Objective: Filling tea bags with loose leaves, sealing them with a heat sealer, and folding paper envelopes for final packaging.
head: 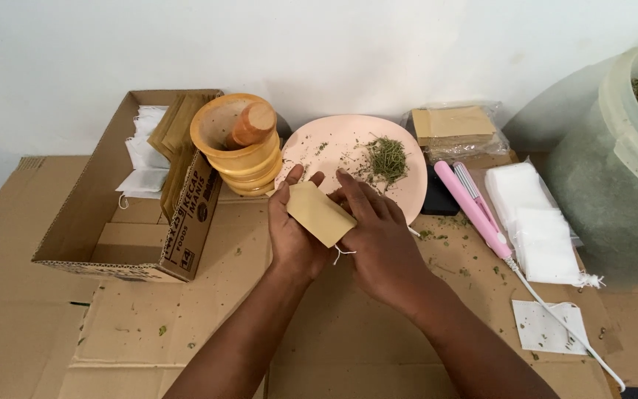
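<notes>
Holding a tan paper sachet (pixel 320 213) between both hands above the cardboard-covered table (pixel 186 325).

From left, we see finished-looking sachets stacked in the cardboard box (pixel 75 222) and a wooden mortar (pixel 239 144); our left hand (pixel 293 233) cradles the sachet, our right hand (pixel 378 236) pinches its edge, fingers closed on it, string dangling. Beyond, dried herbs (pixel 387 157) remain on the pink plate (pixel 334 144), the pink sealer (pixel 474 210) unused, empty white bags (pixel 537 225) waiting.

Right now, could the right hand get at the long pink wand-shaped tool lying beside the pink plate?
Probably yes. The right hand grips the small tan paper packet together with the left hand, so it must let go first. The long pink wand-shaped tool lies uncovered on the cardboard, nothing between.
</notes>
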